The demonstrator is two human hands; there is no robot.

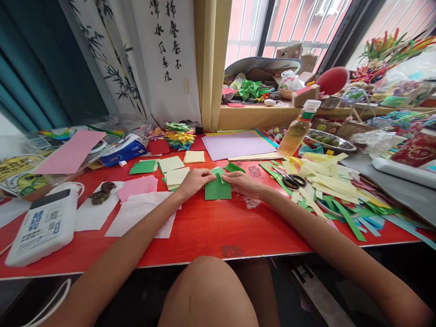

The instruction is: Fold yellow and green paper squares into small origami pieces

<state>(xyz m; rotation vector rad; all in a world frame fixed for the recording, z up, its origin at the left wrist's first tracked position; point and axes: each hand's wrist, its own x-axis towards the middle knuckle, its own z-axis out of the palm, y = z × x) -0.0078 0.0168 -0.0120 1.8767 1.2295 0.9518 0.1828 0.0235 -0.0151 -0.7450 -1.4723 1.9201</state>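
A green square of paper point(218, 188) lies on the red table point(211, 231) in the middle. My left hand point(195, 180) pinches its upper left edge with closed fingers. My right hand point(240, 182) pinches the upper right edge the same way. The top of the paper is folded over between the two hands. Both forearms reach in from the near edge. My bare knee shows below the table's front edge.
Yellow and green paper squares point(173, 170) lie left of the hands, pink and white sheets point(138, 200) nearer. Scissors point(293, 181) rest among paper strips at right. A bottle point(299, 129), lilac sheets point(238, 146), a white container point(44, 225) and a tissue pack point(124, 152) stand around.
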